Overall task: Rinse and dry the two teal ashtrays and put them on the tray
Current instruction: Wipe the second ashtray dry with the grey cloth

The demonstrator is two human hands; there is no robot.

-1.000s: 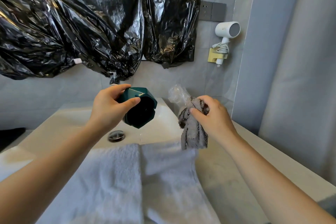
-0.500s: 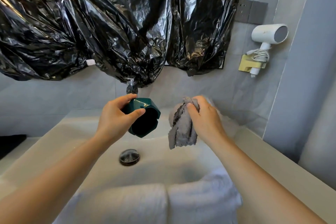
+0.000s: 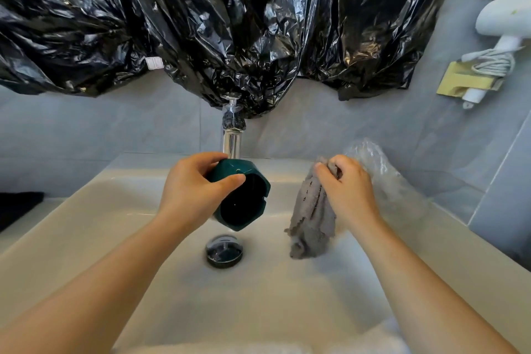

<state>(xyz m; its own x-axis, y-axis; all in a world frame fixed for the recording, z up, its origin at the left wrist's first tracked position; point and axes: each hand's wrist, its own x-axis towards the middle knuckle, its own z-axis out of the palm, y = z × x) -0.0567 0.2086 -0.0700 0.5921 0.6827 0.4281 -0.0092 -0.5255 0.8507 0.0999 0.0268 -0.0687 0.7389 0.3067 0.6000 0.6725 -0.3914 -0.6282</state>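
Near the sink's (image 3: 71, 204) back edge our left hand (image 3: 186, 195) grips an ashtray (image 3: 231, 171), right hand (image 3: 347, 192) clutches cloth (image 3: 311, 224); we reckon rinsing needs water.

No text, brand or number can be read here. A small white tag (image 3: 154, 62) is on the black plastic (image 3: 230, 23), but its face shows no letters that I can make out.
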